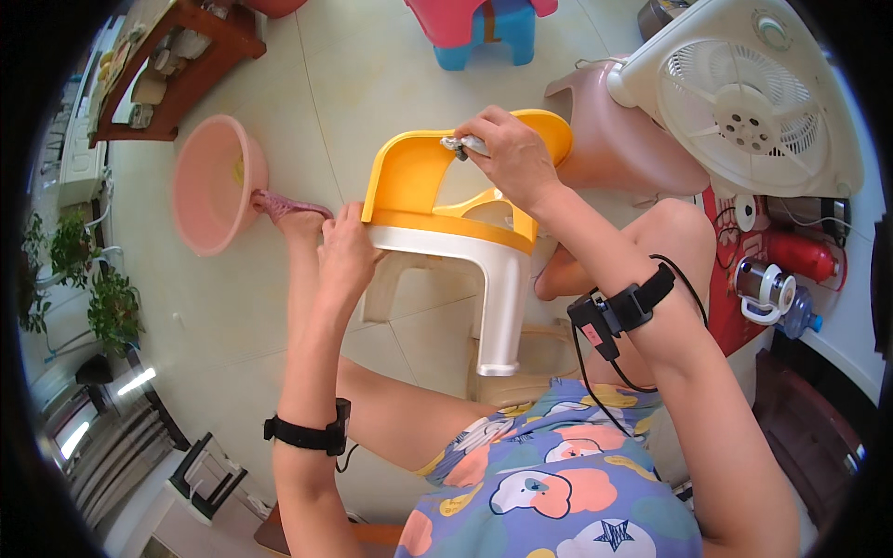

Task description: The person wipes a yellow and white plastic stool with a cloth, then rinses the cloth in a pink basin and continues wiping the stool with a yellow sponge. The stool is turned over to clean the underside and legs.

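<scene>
A small plastic chair with a yellow backrest (411, 171) and white legs (504, 314) is held up in front of me. My left hand (349, 247) grips the left edge of the seat; its fingertips are partly hidden. A crumpled whitish cloth or wipe (474, 144) is pinched in my right hand (508, 155), against the top edge of the backrest. Something small and dark shows at the cloth's lower end, too small to name. The backrest has a cut-out opening beside a yellow curved strip (467, 207).
A pink plastic basin (220, 185) sits on the tiled floor to the left, near my slippered foot (289, 208). At the right, a white box fan (739, 104) stands by a pink stool (614, 132). Pink and blue stools (485, 35) are ahead. A wooden shelf (174, 77) is at the upper left.
</scene>
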`<move>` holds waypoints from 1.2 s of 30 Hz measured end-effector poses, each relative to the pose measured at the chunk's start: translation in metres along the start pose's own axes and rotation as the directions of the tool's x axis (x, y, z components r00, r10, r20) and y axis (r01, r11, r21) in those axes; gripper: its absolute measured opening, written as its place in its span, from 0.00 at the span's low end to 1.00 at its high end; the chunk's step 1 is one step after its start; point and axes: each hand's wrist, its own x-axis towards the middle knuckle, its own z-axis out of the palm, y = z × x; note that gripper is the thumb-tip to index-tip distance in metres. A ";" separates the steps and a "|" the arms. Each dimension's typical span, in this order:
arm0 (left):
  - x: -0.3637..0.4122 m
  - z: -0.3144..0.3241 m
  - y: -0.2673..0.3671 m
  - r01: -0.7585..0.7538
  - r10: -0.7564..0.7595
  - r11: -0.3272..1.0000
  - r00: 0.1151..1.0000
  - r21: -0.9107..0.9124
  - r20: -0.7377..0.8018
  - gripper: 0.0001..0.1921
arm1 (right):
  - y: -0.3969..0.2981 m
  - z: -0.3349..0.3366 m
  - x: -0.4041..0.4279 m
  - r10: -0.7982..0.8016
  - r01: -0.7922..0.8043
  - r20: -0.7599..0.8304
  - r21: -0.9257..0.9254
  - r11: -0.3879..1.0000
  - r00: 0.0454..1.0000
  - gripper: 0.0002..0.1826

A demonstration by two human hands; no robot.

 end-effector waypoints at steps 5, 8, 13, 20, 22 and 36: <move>-0.007 -0.004 -0.015 0.053 -0.057 0.988 0.998 -0.148 -0.018 0.25 | 0.017 -0.011 -0.001 0.147 -0.136 -0.096 0.120 0.983 0.984 0.10; -0.013 -0.001 -0.014 0.087 -0.072 0.957 0.995 -0.276 0.064 0.24 | 0.033 -0.022 -0.003 0.267 -0.257 -0.068 0.122 0.959 0.961 0.13; -0.014 0.017 0.007 0.071 -0.054 0.869 0.997 -0.489 0.050 0.27 | 0.041 -0.025 0.005 0.453 -0.466 0.112 0.178 0.867 0.885 0.17; -0.015 0.018 0.017 0.161 -0.100 0.747 0.986 -0.645 0.130 0.20 | 0.046 -0.024 0.064 0.463 -0.509 0.212 0.387 0.769 0.860 0.22; -0.015 0.016 0.017 0.122 -0.064 0.750 0.992 -0.650 0.112 0.19 | 0.049 -0.014 0.080 0.481 -0.497 0.129 0.283 0.820 0.867 0.21; -0.007 0.024 0.006 0.003 0.053 0.736 0.997 -0.677 0.061 0.19 | -0.023 0.041 0.036 -0.101 0.077 0.217 0.119 0.990 0.971 0.19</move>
